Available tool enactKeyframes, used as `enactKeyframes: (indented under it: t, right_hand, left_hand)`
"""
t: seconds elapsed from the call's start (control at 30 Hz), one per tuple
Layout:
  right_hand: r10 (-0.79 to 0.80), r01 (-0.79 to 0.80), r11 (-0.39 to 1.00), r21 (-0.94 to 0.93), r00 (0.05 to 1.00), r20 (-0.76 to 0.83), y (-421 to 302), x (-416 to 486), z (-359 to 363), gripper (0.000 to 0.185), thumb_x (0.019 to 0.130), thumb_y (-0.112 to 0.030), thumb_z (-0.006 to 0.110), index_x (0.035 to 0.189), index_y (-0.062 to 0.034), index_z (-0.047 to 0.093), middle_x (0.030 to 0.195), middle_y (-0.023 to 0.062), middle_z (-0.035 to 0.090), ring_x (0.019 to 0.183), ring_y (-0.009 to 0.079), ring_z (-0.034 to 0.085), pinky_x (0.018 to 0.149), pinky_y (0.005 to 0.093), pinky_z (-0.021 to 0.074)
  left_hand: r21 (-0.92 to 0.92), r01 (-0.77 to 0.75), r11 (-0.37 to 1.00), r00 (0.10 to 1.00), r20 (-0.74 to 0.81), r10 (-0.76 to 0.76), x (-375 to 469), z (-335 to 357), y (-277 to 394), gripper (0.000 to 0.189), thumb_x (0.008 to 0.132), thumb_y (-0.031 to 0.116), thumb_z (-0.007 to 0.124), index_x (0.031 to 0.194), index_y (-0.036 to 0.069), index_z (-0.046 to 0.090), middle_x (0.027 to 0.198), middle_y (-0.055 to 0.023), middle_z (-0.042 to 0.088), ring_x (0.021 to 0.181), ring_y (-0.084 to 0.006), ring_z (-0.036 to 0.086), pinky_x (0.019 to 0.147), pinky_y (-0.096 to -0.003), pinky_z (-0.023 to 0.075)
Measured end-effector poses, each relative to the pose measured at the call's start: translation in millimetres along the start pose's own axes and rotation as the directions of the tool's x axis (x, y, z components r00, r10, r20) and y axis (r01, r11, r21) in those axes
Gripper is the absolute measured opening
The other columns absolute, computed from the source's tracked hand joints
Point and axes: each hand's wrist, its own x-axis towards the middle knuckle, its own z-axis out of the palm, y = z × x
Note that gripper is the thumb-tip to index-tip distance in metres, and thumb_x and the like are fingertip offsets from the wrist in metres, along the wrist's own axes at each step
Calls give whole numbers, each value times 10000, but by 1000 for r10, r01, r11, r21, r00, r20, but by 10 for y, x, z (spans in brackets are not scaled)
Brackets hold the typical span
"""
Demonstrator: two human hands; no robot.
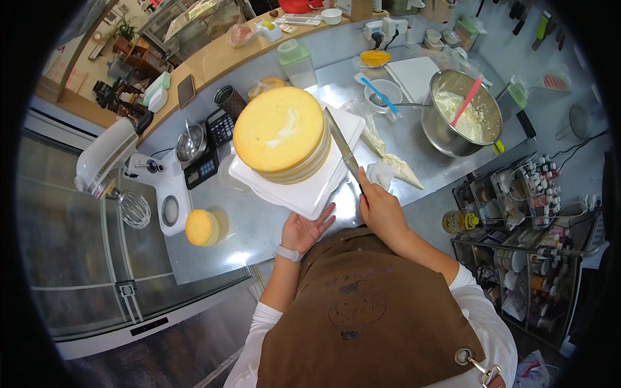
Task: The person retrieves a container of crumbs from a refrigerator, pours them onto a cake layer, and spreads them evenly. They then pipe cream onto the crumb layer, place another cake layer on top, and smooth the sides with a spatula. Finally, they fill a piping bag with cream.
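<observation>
A tall round layer cake (279,131), with pale cream between its yellow sponge layers, stands on a stack of white square boards (310,199). My right hand (383,206) grips the handle of a long metal knife or spatula (341,138), its blade lying beside the cake's right side. My left hand (305,233) is spread with the palm up at the near corner of the boards; whether it touches them I cannot tell. A filled piping bag (400,167) lies to the right, near a crumpled white cloth or tissue (381,174). At the left stands a small layered cake (203,228).
A steel mixing bowl (461,114) holds cream and a pink spatula (467,103). Behind the cake are a kitchen scale (201,167), a calculator (220,127) and a lidded container (296,63). A white stand mixer (140,169) stands left; a loaded shelf rack (529,242) is right.
</observation>
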Motion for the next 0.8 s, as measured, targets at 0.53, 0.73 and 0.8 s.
enactKeyframes:
  t: [0.53, 0.73, 0.8]
  right_hand:
    - [-29, 28, 999, -32, 999, -25, 7, 30, 48, 647, 881, -82, 595, 1481, -2, 366, 800, 166, 575, 638, 343, 597, 582, 437, 522]
    - [27, -26, 999, -30, 1000, 6, -40, 28, 34, 650, 881, -70, 590, 1490, -23, 366, 812, 171, 590, 656, 358, 604, 603, 443, 519]
    - [50, -48, 998, -52, 998, 35, -54, 29, 33, 654, 878, -71, 593, 1490, -22, 365, 806, 171, 590, 649, 356, 604, 595, 442, 520]
  left_hand:
    - [-124, -144, 982, 990, -12, 144, -37, -68, 101, 499, 1059, 361, 325, 1424, 42, 443, 1501, -157, 440, 1358, -363, 448, 1109, -570, 374]
    - [-131, -178, 975, 984, -28, 176, -12, -246, 279, 493, 1050, 352, 347, 1392, 18, 468, 1477, -171, 467, 1378, -339, 432, 1144, -545, 340]
    - [-142, -290, 946, 945, -199, 260, -35, -298, 364, 468, 1038, 324, 370, 1381, 28, 486, 1424, -164, 527, 1334, -339, 483, 1118, -544, 383]
